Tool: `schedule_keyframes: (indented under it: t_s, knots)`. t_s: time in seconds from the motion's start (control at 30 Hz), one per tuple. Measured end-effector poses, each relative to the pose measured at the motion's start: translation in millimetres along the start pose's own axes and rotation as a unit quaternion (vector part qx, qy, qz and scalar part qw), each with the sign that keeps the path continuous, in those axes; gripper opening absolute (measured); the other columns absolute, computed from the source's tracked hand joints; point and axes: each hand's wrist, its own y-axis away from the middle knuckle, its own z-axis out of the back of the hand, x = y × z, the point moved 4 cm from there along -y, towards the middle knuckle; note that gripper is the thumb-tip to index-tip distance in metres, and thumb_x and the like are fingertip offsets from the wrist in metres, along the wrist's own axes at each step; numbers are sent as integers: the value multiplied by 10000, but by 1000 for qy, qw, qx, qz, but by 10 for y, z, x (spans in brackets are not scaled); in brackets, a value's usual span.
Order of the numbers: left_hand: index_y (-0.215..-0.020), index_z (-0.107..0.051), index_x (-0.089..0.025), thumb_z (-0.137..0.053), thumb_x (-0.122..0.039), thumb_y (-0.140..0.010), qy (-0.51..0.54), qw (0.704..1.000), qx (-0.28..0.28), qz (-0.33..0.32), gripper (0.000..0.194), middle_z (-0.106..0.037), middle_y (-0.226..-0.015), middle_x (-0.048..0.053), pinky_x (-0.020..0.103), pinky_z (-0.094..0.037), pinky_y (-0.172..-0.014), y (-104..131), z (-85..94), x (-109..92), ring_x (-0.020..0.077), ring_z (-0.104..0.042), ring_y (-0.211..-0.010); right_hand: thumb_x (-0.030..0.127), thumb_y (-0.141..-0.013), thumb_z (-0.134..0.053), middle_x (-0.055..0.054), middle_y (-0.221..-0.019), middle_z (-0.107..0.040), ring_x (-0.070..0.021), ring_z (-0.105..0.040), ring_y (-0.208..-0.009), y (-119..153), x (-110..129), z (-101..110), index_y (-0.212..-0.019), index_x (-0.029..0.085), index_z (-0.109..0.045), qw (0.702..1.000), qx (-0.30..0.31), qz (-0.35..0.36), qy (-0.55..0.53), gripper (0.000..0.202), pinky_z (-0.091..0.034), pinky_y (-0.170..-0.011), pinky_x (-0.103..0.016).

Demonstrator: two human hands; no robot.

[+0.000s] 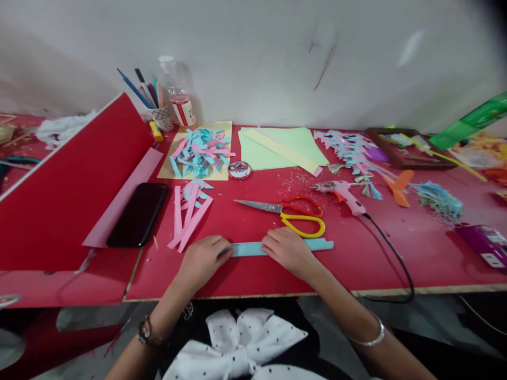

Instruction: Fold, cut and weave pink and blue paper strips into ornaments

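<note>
The left hand (pixel 204 257) lies palm down on the near part of the red table (pixel 245 274), its fingertips pressing the left end of a long, flat light-blue paper strip (pixel 247 248). The right hand (pixel 288 250) rests palm down on the same strip a little to the right, fingers loosely curled and flattening the paper rather than gripping it. The strip runs left to right along the near edge of the table, and its right end (pixel 322 244) pokes out past the right hand.

Just beyond the right hand lie scissors with 1 red and 1 yellow handle loop (pixel 291 214), blades pointing left. To the right of them is a pink glue gun (pixel 344 192) with a black cord trailing off the near edge. Just beyond the left hand sits a small bundle of pink and blue paper strips (pixel 190 211). Left of that, a black phone (pixel 138 215) lies face up on a pink sheet beside a raised red board (pixel 67 184).

Farther back, a heap of cut blue and pink strips (pixel 201 150) rests on a yellow sheet, with light-green paper sheets (pixel 277 148) to its right and a cup of pens (pixel 158 113) against the wall.
</note>
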Motion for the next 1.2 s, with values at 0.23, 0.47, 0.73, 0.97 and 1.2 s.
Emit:
schedule_keyframes:
  t_s: [0.23,0.47,0.73,0.97,1.2]
  knots:
    - [-779,-559,-170,-377,-343,-862,-47,998,-8,28,264,-614,-764,22,239,-350,-581,21,-7,48,145,-556,-699,276,-856,-429,-3,-660,-544,-127,-448,-609,8,-50,-20,-690,171,-543,999,-20,-30,-1,228,-244,-608,-267]
    - [-791,-547,-175,-372,-349,-864,-56,998,-3,41,257,-612,-777,21,239,-345,-583,31,-28,66,147,-559,-713,278,-852,-436,0,-655,-544,-137,-444,-604,14,-68,-48,-682,177,-533,999,-27,-34,12,220,-233,-607,-273]
    - [-795,-516,-177,-382,-319,-864,-68,994,-12,85,207,-607,-778,10,227,-324,-537,34,5,76,133,-558,-679,256,-851,-438,-2,-658,-545,-140,-446,-623,-4,-49,-58,-683,179,-520,998,-21,-48,24,202,-211,-600,-284]
    - [-809,-539,-178,-380,-301,-864,-83,991,4,105,209,-616,-791,18,238,-347,-532,50,9,112,150,-568,-689,258,-847,-448,6,-674,-553,-147,-453,-663,-1,-59,-72,-691,180,-518,998,-22,-57,32,188,-211,-629,-283]
    - [-1124,-500,-207,-287,-146,-874,-154,985,-69,-46,334,-550,-1154,44,351,-306,-906,41,-70,-329,182,-476,-1055,275,-845,-454,4,-686,-557,-148,-450,-672,-4,-61,-82,-703,182,-526,998,-18,-59,30,184,-208,-642,-285]
